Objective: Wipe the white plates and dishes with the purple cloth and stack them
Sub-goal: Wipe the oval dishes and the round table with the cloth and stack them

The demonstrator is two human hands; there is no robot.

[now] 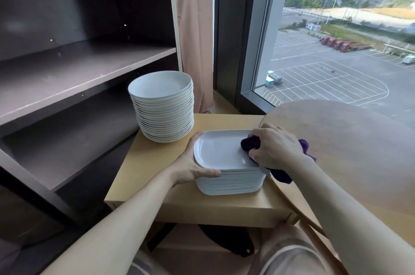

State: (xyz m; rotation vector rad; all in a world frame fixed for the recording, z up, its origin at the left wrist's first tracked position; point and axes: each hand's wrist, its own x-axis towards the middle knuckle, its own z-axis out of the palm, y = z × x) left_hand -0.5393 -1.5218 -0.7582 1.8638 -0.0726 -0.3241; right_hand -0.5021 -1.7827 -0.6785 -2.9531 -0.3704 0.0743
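A stack of white rectangular dishes point(229, 182) sits on a small light wooden table point(157, 160). My left hand point(193, 167) grips the left edge of the top rectangular dish point(220, 151), thumb on the stack's front side. My right hand point(274, 146) holds a bunched purple cloth point(250, 142) and presses it on the right part of that dish; more cloth hangs out behind the hand. A tall stack of round white plates point(162, 106) stands at the table's back left corner.
A dark empty shelf unit point(85, 68) rises to the left. A round wooden tabletop point(350, 146) lies to the right, overlapping the small table's edge. A beige curtain point(195, 34) and a large window point(336, 38) stand behind.
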